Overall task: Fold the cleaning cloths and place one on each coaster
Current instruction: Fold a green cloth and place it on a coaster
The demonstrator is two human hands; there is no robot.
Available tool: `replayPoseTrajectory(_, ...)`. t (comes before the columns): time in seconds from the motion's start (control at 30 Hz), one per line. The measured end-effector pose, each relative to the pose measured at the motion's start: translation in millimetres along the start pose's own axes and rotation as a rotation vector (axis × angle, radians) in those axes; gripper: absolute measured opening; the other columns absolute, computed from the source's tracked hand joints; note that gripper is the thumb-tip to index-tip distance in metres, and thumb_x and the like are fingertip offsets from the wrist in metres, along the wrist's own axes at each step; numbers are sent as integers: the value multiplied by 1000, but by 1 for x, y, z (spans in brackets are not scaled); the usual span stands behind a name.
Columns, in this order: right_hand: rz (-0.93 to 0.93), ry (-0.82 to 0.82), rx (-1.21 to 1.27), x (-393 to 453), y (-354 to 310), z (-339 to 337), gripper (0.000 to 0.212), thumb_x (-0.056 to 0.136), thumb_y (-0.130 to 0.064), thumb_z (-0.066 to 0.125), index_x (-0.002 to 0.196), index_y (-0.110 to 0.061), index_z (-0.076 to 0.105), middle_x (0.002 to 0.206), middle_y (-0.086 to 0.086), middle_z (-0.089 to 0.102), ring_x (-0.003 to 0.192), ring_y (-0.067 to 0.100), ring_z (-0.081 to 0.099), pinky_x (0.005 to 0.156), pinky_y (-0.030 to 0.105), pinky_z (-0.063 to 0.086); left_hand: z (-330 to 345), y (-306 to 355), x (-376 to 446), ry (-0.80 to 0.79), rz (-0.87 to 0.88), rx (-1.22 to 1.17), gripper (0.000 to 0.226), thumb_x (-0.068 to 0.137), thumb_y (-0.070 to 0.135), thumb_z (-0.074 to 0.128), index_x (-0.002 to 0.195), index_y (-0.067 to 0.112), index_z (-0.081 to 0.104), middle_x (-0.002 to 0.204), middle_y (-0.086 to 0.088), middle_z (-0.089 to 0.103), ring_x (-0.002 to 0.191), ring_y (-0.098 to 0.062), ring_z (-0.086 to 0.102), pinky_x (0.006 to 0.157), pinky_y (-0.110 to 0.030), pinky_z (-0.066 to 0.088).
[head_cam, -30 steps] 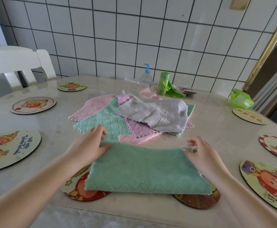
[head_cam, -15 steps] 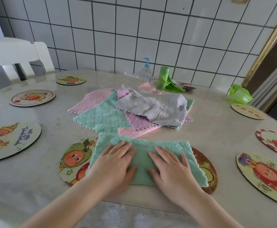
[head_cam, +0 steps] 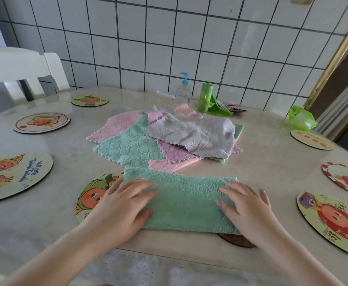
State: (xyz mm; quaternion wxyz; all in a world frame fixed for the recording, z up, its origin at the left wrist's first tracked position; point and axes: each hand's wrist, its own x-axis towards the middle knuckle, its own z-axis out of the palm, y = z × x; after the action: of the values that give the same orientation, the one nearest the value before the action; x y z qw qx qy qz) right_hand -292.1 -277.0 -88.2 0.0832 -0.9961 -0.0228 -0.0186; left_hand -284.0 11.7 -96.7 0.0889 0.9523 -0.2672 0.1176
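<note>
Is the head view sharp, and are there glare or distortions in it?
Head view: tile lines and the table edge bow from the wide-angle lens; soft window glare whitens the chair and far tabletop; the green cloth and both hands look reasonably sharp.

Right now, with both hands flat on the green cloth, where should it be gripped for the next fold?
Probably at one short end. The green cloth lies as a flat wide strip, with the left hand and right hand pressing near its ends. Pinch the right end's corners from the right side and carry them over to the left end; the strip's long axis runs left to right.
</note>
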Motion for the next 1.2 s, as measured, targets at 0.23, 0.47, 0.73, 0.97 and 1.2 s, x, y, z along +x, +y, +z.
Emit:
replayPoseTrajectory(0.23,-221,-28,272,64,-49,-7,32,96,-25,45,123,-30,59,127,-10,59,116,6,51,105,41,36,13,40,-9,40,214,-213,24,83,41,48,98,38,67,96,25,60,89,4,57,75,-17,51)
replayPoseTrajectory(0.47,-229,-143,126,90,-68,-7,24,86,-29,63,108,-20,68,107,-4,69,90,11,61,84,29,49,19,44,-8,103,116,-232,16,74,36,63,88,36,69,86,24,59,77,3,58,60,-15,52)
replayPoseTrajectory(0.73,-263,-184,126,90,-71,-11,8,85,-26,57,89,-19,58,88,0,63,79,20,59,70,34,47,17,50,-3,150,90,-209,6,73,28,69,74,34,67,75,19,54,70,-1,54,56,-14,45)
replayPoseTrajectory(0.97,-254,-58,553,76,-54,-42,4,91,-24,54,88,-22,54,81,12,64,59,19,50,59,31,39,-5,50,-9,313,18,-244,9,86,29,48,85,30,57,60,16,57,54,-1,52,58,-26,48)
replayPoseTrajectory(1.2,-208,-46,987,46,-36,-73,29,92,-10,53,110,-33,55,95,1,73,88,29,68,85,51,53,-19,56,-8,342,-202,-800,10,95,25,44,93,32,50,73,16,67,65,0,62,57,-16,47)
